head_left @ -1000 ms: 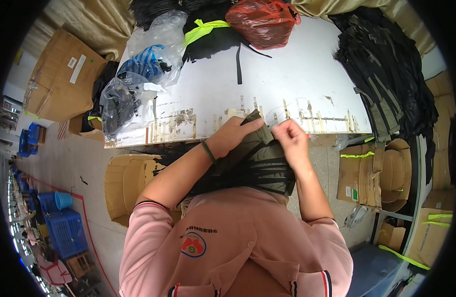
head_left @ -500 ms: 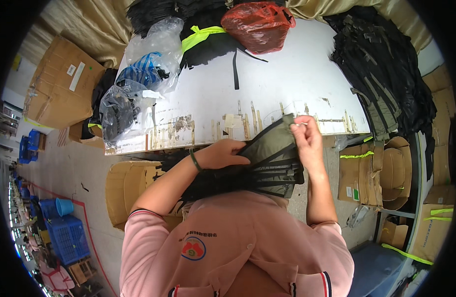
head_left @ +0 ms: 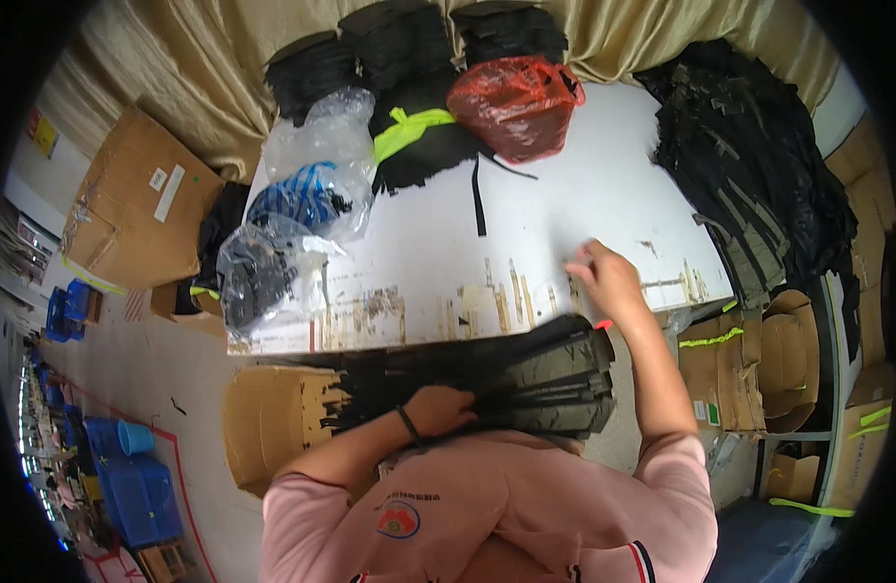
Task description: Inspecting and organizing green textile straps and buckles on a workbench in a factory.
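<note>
Stack of dark straps on my lap, one hand up on the table.

My left hand [head_left: 442,408] is clamped down on the bundle of olive and black webbing straps [head_left: 526,379], which lies across my lap just below the white table [head_left: 565,223] edge. My right hand [head_left: 606,280] rests on the tabletop, can't tell if it's pinching anything. Up top: a crinkly red plastic bag [head_left: 514,105], clear bags [head_left: 302,209] with blue and black stuff, and a flat brown cardboard box [head_left: 137,209] with a white label off to the left.

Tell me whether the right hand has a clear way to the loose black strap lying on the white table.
Probably yes: the right hand is already over the table, and bare tabletop lies between it and the black strap.
</note>
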Demonstrator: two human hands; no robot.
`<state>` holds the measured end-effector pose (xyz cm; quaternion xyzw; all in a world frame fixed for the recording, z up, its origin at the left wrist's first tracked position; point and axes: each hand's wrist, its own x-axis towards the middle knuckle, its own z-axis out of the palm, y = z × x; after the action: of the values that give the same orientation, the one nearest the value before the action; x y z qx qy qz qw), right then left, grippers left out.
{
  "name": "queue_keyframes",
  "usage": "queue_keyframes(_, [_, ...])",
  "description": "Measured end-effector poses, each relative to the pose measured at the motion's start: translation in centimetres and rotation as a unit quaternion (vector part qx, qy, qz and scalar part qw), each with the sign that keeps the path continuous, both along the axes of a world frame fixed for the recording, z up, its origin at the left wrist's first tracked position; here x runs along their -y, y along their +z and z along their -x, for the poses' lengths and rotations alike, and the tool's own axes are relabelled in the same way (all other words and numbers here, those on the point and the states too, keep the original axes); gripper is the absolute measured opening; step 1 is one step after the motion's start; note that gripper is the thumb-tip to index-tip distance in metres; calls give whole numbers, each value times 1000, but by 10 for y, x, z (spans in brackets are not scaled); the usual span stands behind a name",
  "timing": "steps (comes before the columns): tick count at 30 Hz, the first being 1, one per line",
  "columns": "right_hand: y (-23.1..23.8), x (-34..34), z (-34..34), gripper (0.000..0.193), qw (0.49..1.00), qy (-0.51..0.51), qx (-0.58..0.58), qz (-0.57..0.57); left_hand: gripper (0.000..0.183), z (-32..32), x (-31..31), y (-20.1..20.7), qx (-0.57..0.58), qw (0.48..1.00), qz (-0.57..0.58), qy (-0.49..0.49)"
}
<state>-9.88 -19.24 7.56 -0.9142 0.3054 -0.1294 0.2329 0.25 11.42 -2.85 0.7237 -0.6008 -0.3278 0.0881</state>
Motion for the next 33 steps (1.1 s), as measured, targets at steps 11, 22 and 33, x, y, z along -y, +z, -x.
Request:
queue_keyframes(11, [-91, 60, -254, 73, 979, -103, -134, 111, 31, -13, 3, -16, -132, 989, 31, 57])
queue_keyframes(22, [-106, 76, -269, 19, 961, -25, -62, 267, 30, -38, 13, -23, -182, 983, -33, 4])
queue_keyframes(33, [-89, 80, -302, 15, 931, 30, -20, 363, 33, -35, 4, -38, -213, 975, 47, 34])
